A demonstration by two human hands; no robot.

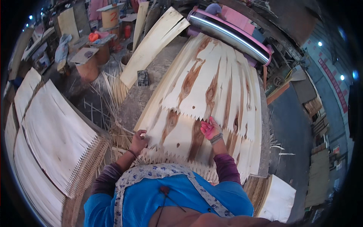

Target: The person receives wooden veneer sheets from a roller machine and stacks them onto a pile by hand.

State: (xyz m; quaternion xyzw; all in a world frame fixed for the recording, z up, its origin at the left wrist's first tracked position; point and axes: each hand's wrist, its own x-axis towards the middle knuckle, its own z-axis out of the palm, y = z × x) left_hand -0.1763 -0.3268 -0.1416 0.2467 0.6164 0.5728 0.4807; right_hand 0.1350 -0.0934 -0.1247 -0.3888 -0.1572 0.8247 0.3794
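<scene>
Pale wood veneer sheets (pixel 181 130) with brown streaks lie layered on the bench before me. The topmost veneer sheet (pixel 223 87) ends in a sawtooth near edge, and the sheets under it show nearer to me. My right hand (pixel 210 129) is at that sawtooth edge, its reddened fingers bent and thumb up, gripping the sheet's rim. At the left side of the stack is my left hand (pixel 139 142), its fingers curled closed next to the sheet edge. Whether anything is pinched in it is hidden.
Across the far end of the sheets runs a long shiny roller (pixel 228 36) with pink parts; a person (pixel 214 9) is behind it. A small dark block (pixel 143 78) and a long veneer strip (pixel 155 47) lie at the left. Stacked sheets (pixel 56 132) stand farther left.
</scene>
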